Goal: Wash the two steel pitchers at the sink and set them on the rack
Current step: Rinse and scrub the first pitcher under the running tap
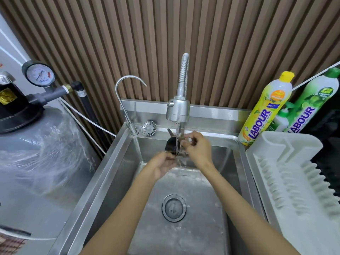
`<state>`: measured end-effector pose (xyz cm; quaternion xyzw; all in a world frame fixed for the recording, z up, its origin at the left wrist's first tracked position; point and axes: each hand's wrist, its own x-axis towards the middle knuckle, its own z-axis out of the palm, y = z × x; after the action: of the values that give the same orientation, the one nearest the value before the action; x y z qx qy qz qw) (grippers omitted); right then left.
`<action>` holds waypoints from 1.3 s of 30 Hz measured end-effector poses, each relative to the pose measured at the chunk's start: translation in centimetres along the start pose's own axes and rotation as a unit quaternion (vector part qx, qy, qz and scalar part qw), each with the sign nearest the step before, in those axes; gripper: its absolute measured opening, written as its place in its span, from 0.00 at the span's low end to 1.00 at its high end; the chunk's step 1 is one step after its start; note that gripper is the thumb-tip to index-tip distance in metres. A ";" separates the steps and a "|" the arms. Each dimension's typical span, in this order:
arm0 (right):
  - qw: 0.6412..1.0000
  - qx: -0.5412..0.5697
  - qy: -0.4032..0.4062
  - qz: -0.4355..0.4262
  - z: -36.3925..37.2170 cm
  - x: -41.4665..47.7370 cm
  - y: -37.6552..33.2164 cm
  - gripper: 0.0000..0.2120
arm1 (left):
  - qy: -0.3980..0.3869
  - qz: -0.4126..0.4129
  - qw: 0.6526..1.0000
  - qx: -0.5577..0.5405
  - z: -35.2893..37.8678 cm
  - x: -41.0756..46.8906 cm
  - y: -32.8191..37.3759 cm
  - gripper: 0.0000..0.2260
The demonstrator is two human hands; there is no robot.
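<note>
Under the tap's stream (177,134) at the sink's (117,162) far end, the tilted pitcher (172,145) sits gripped from below by the left hand (162,166), while the right hand (198,149), fingers curled against its right side, hold unclear, is nearer the rack (287,162).

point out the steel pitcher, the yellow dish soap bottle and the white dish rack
steel pitcher (172,145): head view, on its dark rounded side
yellow dish soap bottle (266,111): head view, on its front label
white dish rack (276,142): head view, on its raised back rim
</note>
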<state>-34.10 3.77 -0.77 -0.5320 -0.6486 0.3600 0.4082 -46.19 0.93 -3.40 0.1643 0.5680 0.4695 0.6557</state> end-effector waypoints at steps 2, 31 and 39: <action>0.975 0.187 0.015 0.118 -1.0 -0.3 0.7 0.11 | -0.019 0.082 0.996 -0.002 0.2 -0.8 0.0 0.11; 0.961 0.276 -0.021 0.009 -3.0 -1.4 -2.2 0.10 | 0.044 0.401 0.899 0.169 1.8 -5.2 2.8 0.32; 0.932 0.327 -0.077 0.135 -2.7 -1.8 -1.5 0.09 | 0.193 0.491 0.790 0.312 1.7 -6.4 1.7 0.34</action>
<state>-32.08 1.86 1.40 -0.4223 -0.4460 0.6439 0.4563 -44.84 -2.81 2.10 0.5223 0.6415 0.5474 0.1268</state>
